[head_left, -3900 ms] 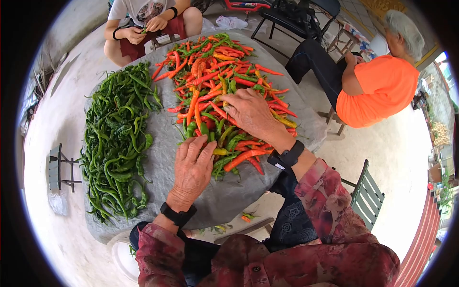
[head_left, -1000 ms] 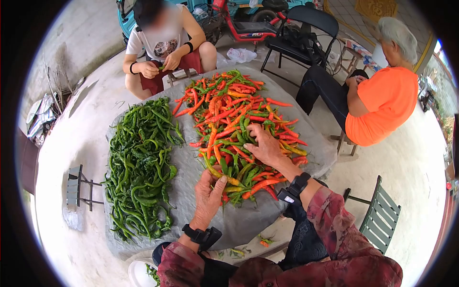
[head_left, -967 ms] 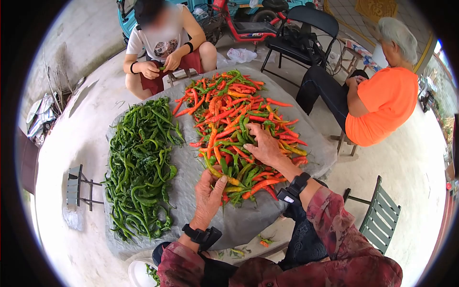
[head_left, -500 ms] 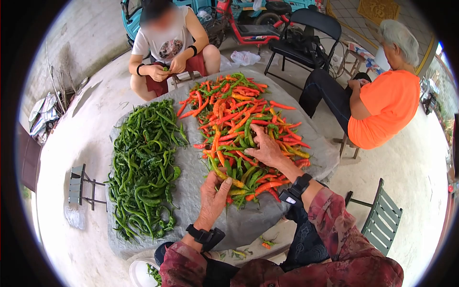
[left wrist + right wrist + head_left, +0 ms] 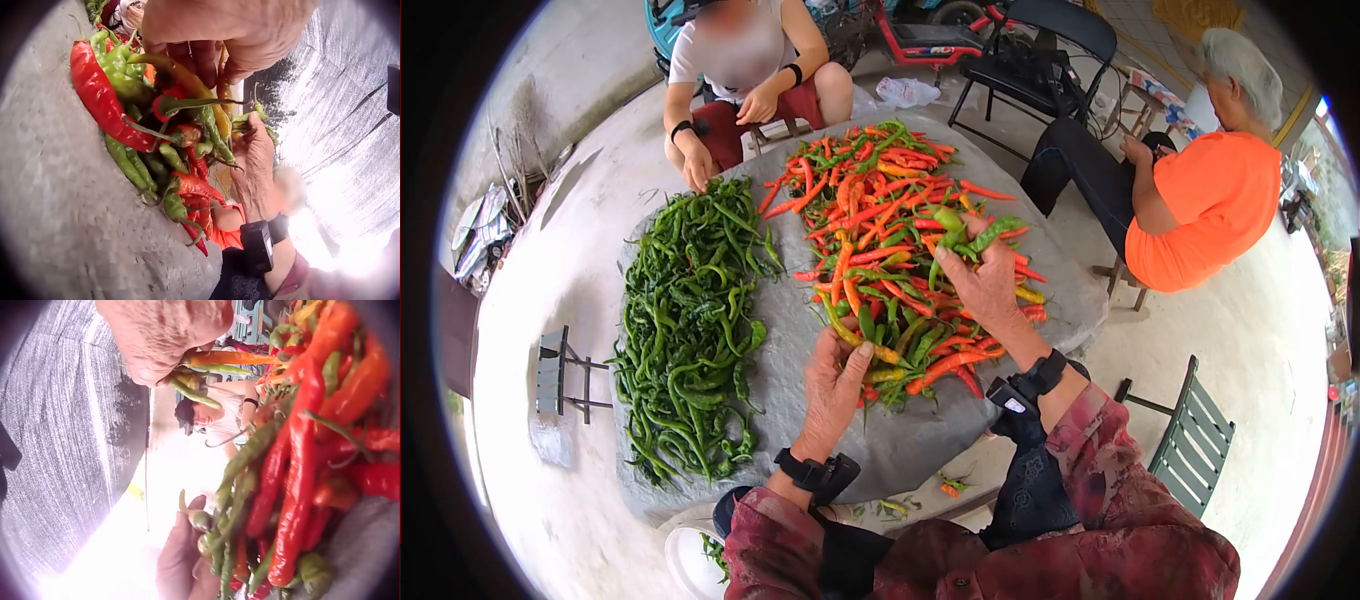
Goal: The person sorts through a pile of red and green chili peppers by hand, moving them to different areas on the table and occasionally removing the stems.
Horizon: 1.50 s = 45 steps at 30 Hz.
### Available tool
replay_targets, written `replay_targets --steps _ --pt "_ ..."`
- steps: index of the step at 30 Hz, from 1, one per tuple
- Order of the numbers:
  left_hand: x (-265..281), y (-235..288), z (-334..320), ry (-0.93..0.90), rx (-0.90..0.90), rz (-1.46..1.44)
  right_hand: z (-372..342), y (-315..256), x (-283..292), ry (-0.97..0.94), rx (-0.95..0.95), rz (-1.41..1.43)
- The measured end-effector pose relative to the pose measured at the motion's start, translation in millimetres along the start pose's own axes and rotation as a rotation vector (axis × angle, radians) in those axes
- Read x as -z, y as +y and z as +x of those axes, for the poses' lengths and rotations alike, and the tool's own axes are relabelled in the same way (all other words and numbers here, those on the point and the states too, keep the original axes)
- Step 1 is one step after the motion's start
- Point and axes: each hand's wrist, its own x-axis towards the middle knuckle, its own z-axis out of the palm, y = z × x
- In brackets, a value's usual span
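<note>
A heap of mostly red and orange chili peppers (image 5: 870, 205) with some green ones covers the right half of the cloth-covered table. At its near left edge my left hand (image 5: 830, 390) holds a yellowish chili pepper (image 5: 887, 354) between thumb and fingers; in the left wrist view the curled fingers partly hide it. My right hand (image 5: 990, 290) is raised over the heap's right side, pinching several green chili peppers (image 5: 975, 236). The right wrist view shows green and orange peppers (image 5: 231, 358) sticking out from under that hand (image 5: 165, 337).
A pile of green chili peppers (image 5: 690, 340) lies on the left of the grey cloth (image 5: 785, 400). One person (image 5: 730, 60) sits across, another in an orange shirt (image 5: 1205, 200) at right. A white bucket (image 5: 690, 565) stands below the near left edge; a slatted chair (image 5: 1195, 440) is at right.
My right hand has lifted out of the heap with green peppers pinched in it. The left hand keeps its yellowish pepper. The person across has reached one hand down to the green pile.
</note>
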Motion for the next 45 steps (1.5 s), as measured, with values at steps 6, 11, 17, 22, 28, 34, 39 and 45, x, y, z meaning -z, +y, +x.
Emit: replay_targets --steps 6,11,17,22,28,34,39,45 --pt "-3 -3 5 0.060 -0.155 0.257 2 -15 24 -0.023 0.129 -0.129" --pt "-5 -4 2 0.176 -0.162 0.334 -15 -5 17 -0.330 0.094 -0.305" --pt "0 4 -2 0.218 -0.318 0.623 -14 -16 18 -0.480 -0.209 -0.086" --pt "-2 6 -4 0.160 -0.417 0.726 -25 -11 7 -0.484 0.128 -0.314" --pt "-2 5 -4 0.138 -0.388 0.700 -31 -21 -2 -0.431 0.306 -0.317" --pt "-2 2 -5 0.102 -0.321 0.644 -33 -17 -1 -0.427 0.325 -0.292" --pt "1 2 -7 0.111 -0.303 0.441 -37 -20 -8 -0.332 0.438 -0.292" --pt "3 9 -10 0.021 -0.016 -0.090 -39 -28 -11 -0.352 0.506 -0.297"
